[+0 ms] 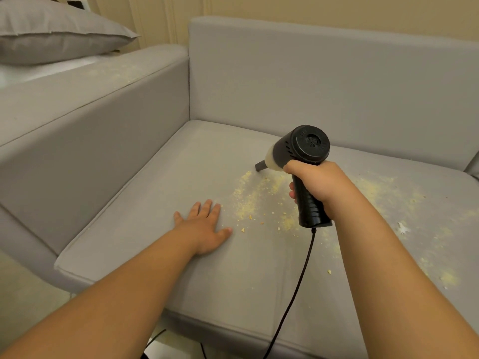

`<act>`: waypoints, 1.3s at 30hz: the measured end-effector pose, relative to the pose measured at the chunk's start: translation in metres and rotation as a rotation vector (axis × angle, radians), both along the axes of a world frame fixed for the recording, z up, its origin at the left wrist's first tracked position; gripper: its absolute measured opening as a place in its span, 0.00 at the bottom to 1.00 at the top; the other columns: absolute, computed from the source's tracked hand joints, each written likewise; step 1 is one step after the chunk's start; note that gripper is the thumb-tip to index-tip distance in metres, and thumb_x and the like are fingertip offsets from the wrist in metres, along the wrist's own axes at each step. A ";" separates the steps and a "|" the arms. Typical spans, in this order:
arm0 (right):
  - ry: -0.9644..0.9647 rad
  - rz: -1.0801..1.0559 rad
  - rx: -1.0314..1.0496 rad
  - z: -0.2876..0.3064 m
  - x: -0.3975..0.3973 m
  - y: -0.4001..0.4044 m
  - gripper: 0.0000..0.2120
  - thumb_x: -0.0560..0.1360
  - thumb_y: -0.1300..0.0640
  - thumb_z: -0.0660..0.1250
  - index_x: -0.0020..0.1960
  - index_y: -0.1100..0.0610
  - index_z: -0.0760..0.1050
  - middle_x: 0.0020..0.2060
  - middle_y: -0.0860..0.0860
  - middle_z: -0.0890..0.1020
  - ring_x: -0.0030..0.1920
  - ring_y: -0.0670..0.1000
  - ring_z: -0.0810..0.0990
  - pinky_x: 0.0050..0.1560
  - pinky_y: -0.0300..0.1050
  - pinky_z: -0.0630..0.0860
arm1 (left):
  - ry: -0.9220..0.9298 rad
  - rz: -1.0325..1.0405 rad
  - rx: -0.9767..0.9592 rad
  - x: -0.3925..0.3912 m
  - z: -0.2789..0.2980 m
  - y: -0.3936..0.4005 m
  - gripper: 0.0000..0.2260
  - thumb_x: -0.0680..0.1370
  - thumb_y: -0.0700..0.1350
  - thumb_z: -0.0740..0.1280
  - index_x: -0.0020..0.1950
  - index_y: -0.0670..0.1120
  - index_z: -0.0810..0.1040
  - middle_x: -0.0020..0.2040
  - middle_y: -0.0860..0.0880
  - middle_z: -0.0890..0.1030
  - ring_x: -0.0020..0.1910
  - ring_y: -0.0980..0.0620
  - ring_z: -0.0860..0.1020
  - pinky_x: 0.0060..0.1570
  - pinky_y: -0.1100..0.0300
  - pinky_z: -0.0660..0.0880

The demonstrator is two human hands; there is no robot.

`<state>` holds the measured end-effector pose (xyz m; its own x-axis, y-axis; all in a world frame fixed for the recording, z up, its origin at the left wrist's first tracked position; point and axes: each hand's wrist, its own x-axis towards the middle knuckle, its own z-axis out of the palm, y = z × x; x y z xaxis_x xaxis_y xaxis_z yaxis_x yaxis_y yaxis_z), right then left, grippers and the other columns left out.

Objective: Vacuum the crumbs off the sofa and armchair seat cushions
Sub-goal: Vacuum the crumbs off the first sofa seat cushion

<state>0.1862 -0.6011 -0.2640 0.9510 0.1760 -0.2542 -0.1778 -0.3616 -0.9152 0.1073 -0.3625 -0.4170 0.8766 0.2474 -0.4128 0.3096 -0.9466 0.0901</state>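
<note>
Grey seat cushion (160,182): right hand (320,182) fingers wrap vacuum (302,161); left hand (204,229) flat beside crumbs (248,198)

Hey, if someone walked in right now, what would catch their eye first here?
Probably the black handheld vacuum, held by its grip in the right hand with its nozzle down at the far edge of the yellow crumbs scattered mid-cushion. Next, the left hand resting flat on the grey seat cushion just left of that patch. More crumbs dust the armrest top.
</note>
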 end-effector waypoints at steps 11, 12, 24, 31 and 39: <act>-0.096 -0.098 0.053 -0.008 -0.028 -0.009 0.07 0.73 0.55 0.74 0.50 0.55 0.81 0.42 0.59 0.87 0.33 0.51 0.86 0.48 0.57 0.86 | 0.012 0.067 -0.057 -0.009 0.008 -0.012 0.36 0.82 0.70 0.48 0.85 0.56 0.40 0.85 0.55 0.38 0.83 0.50 0.39 0.77 0.30 0.44; -0.082 -0.101 0.064 -0.010 -0.029 -0.010 0.07 0.73 0.55 0.74 0.50 0.55 0.81 0.41 0.59 0.86 0.33 0.52 0.85 0.48 0.56 0.86 | 0.013 0.067 -0.057 -0.012 0.009 -0.013 0.36 0.82 0.70 0.48 0.85 0.56 0.40 0.85 0.55 0.37 0.83 0.50 0.39 0.77 0.30 0.44; -0.006 0.115 0.027 -0.013 -0.059 0.001 0.08 0.74 0.55 0.74 0.50 0.58 0.82 0.35 0.56 0.86 0.33 0.53 0.85 0.44 0.53 0.84 | 0.037 0.052 -0.028 -0.037 0.008 -0.012 0.36 0.82 0.69 0.49 0.85 0.56 0.41 0.85 0.54 0.38 0.84 0.49 0.40 0.77 0.31 0.44; -0.121 -0.031 0.010 -0.015 -0.063 -0.003 0.08 0.73 0.56 0.74 0.50 0.59 0.82 0.35 0.54 0.85 0.31 0.51 0.85 0.45 0.52 0.84 | 0.028 0.054 -0.032 -0.040 0.012 -0.008 0.35 0.83 0.69 0.48 0.85 0.55 0.41 0.85 0.54 0.38 0.84 0.49 0.41 0.78 0.31 0.46; -0.044 0.048 -0.002 -0.012 -0.068 -0.003 0.09 0.73 0.55 0.74 0.50 0.58 0.82 0.36 0.55 0.85 0.33 0.52 0.85 0.46 0.54 0.85 | 0.039 0.058 -0.035 -0.041 0.011 -0.004 0.35 0.83 0.68 0.49 0.85 0.55 0.41 0.85 0.54 0.38 0.84 0.49 0.41 0.78 0.32 0.46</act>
<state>0.1187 -0.6043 -0.2763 0.9518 0.2212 -0.2123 -0.1194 -0.3702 -0.9212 0.0666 -0.3663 -0.4064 0.8443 0.2823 -0.4554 0.3681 -0.9233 0.1100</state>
